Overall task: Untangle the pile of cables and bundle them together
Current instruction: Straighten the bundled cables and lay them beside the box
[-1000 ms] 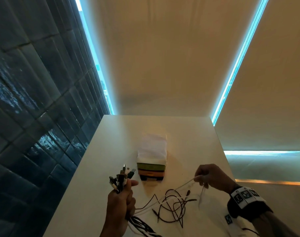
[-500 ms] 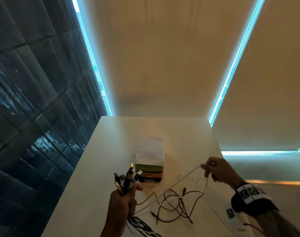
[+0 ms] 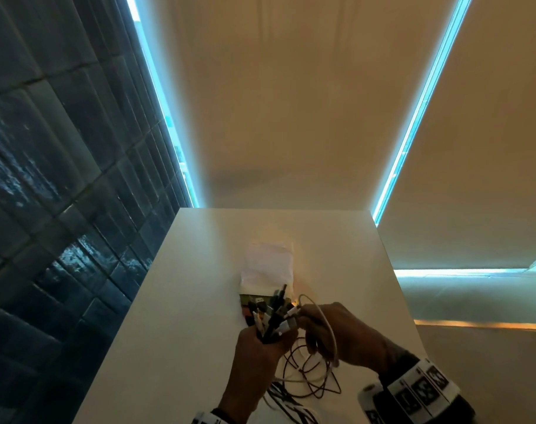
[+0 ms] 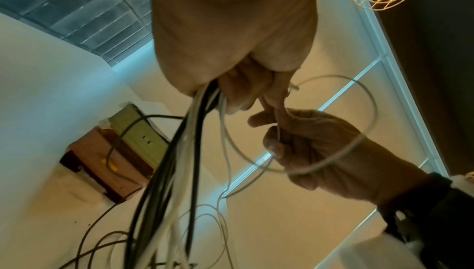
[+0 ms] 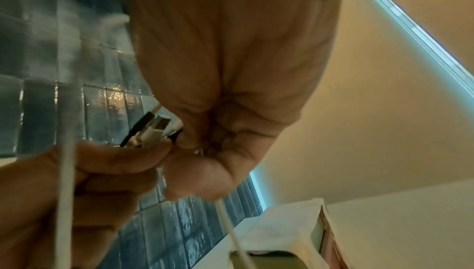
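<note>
The left hand [image 3: 257,351] is wrapped tight around a bundle of cables [image 3: 271,313], black and white ones mixed, with the plug ends fanning up and away from the person toward the far end of the white table [image 3: 175,316]. So the bundle's long axis runs pretty much upright through the fist: connectors on top, the cords dropping straight down out of the bottom of the hand, which the left wrist view shows really well. The loose tails end up as a messy heap of dark and light loops [image 3: 309,381] lying on the table right under and between the two hands.

The right hand [image 3: 343,335] sits just beside the left, almost touching it, fingers curled round a thin white cable [image 3: 329,328]. That cable arcs up in a loop above the knuckles and its end comes in next to the plug cluster. From the right wrist camera it looks like the fingertips are pinching something at the plugs, but it's blurry there so hard to say exactly what.

Behind the plugs there's a stack of small boxes [image 3: 245,301] with a white cloth [image 3: 266,266] over the top, sitting mid-table.
</note>
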Available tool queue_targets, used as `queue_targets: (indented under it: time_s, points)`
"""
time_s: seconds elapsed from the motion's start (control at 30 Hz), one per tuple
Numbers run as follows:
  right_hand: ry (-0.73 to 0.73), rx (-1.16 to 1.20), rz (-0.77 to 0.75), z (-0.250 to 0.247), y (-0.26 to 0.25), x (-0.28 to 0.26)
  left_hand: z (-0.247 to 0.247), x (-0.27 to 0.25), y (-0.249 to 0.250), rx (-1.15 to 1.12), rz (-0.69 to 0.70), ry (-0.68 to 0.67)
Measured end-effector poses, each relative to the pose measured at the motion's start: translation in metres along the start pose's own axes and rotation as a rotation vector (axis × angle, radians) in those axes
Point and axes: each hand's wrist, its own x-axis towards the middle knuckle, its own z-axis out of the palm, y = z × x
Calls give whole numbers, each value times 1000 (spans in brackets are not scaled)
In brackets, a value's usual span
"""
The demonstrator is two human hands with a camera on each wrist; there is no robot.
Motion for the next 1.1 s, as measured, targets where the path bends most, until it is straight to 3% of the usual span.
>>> queue_targets:
  time_s: [0.3, 0.43, 0.53, 0.73, 1.1]
  points:
    - [-54, -78, -153, 22, 9, 8, -2, -2, -8, -82, -5, 22]
    - [-60, -184, -45, 20, 30, 9, -13, -5, -12, -283, -118, 62]
    - [34, -253, 95, 2, 61, -4, -27, -4, -15, -512, -154, 103]
    - [201, -228, 193, -29, 104, -19, -41, -6, -23, -562, -164, 137]
    - [520, -88, 353, -21, 161, -17, -48, -14, -12, -830, -152, 32]
